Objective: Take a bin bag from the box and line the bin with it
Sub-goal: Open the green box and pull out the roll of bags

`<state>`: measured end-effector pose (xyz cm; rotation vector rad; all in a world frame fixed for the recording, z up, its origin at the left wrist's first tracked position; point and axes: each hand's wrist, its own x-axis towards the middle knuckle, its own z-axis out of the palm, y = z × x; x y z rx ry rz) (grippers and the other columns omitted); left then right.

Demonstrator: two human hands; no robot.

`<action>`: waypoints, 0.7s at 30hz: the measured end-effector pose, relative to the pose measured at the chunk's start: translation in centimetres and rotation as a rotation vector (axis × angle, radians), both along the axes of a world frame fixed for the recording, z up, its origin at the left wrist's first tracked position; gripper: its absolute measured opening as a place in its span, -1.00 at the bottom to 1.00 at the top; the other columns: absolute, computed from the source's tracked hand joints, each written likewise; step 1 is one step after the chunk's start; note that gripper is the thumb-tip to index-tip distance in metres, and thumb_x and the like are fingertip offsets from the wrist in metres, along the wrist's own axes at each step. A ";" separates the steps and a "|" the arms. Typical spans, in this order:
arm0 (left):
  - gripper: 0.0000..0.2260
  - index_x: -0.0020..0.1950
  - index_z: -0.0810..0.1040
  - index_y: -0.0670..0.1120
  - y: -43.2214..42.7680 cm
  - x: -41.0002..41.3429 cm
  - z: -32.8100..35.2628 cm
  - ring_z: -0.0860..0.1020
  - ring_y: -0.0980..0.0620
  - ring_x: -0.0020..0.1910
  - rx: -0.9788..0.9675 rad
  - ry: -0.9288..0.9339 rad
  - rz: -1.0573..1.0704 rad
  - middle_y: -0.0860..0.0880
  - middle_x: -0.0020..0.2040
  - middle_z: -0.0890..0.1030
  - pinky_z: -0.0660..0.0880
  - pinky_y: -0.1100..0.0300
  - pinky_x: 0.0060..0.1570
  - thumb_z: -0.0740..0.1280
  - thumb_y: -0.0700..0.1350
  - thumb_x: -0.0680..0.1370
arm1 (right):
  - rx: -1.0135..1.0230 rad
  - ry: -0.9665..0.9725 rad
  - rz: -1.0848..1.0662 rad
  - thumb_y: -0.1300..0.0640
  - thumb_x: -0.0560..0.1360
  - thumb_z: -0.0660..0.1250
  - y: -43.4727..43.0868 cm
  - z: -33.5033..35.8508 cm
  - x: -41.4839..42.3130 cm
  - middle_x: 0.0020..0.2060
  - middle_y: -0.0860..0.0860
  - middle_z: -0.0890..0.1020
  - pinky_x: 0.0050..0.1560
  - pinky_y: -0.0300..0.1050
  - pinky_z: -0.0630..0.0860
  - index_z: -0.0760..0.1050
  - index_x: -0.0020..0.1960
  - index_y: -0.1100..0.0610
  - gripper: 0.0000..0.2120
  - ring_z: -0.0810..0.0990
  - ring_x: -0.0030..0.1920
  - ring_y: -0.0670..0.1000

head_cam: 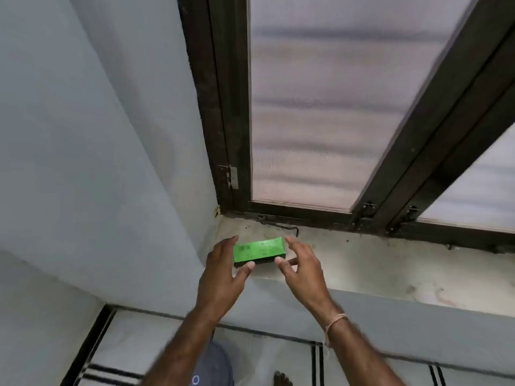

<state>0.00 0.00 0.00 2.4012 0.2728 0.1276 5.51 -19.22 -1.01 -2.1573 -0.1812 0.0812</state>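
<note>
Reaching from the head view, both hands close in on a small green rectangular cardboard box [259, 251] lying flat on a pale, stained stone window sill [376, 263]. The box sits directly between the two sets of fingers, its long axis running left to right, so each short end faces one hand. The left hand [224, 270] has its fingers spread open around the left end, thumb tip [246, 267] at the near edge; whether it already touches the card I cannot tell. The right hand [302, 264] is likewise open, thumb at the near right corner and forefinger beyond the far right end, gripping nothing yet. Both hands look about equally near, so a two-handed pinch on the ends seems the likely pick-up.

Beyond the fingertips stands a dark-framed window with mesh panes [320, 107]; to the left of the left fingers a pale blue wall [97, 135] meets the sill. Below the wrists lies striped tiled floor [278, 358]. No bin is visible.
</note>
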 end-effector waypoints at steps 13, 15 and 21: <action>-0.53 0.36 0.48 0.18 0.4 5.0 -4.8 0.53 0.02 0.20 -0.225 0.062 -0.019 0.03 0.23 0.50 0.56 0.03 0.12 0.44 0.06 0.46 | 0.029 0.191 0.108 0.15 0.49 0.54 -0.8 -2.5 5.9 0.09 -0.03 0.63 -0.06 -0.23 0.65 0.55 0.22 0.05 -0.66 0.69 -0.06 -0.04; -0.55 0.30 0.46 0.32 0.5 4.9 -3.8 0.53 0.16 0.18 -0.329 0.025 -0.023 0.06 0.20 0.49 0.59 0.04 0.12 0.44 0.03 0.45 | 0.080 0.204 0.096 0.11 0.48 0.56 -1.5 -0.8 5.8 0.08 -0.08 0.63 -0.24 -0.22 0.62 0.53 0.17 -0.01 -0.67 0.67 -0.25 -0.01; -0.61 0.29 0.55 0.23 0.7 4.3 -0.9 0.53 0.22 0.22 -0.461 -0.035 -0.046 0.15 0.22 0.54 0.58 0.09 0.15 0.43 -0.02 0.47 | 0.443 0.382 0.054 0.18 0.49 0.54 -3.3 3.4 5.1 0.12 0.08 0.62 -0.20 -0.07 0.60 0.49 0.13 0.13 -0.69 0.65 -0.27 0.02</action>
